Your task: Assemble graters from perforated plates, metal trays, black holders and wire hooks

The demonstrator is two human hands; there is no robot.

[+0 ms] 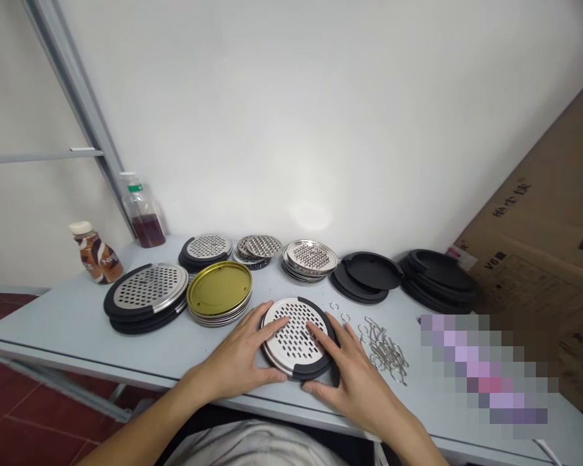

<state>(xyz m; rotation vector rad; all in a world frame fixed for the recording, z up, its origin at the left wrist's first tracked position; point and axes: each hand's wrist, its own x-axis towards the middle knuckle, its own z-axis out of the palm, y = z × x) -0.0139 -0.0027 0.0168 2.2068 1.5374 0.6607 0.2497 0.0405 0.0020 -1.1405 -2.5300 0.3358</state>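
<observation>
A round metal grater [295, 333] with slotted holes and partial black edging lies near the table's front edge. My left hand [245, 353] grips it from the left, index finger on the perforated face and thumb at the near rim. From the right, my right hand [352, 366] holds the black edging, one finger resting on the metal. Some fingers are hidden behind the rims. Just right of this hand lies a pile of metal rings and clips [386, 353]. Left of the grater is a stack of round metal pieces topped by a gold-coloured lid [219, 288].
Black-edged graters [148, 291] are stacked at left. Along the wall stand loose grating discs [262, 246], stacked metal graters [311, 257] and black round trays [369, 275]. Two bottles, one brown [97, 255] and one clear [146, 220], stand far left; a cardboard box [529, 259] is at right.
</observation>
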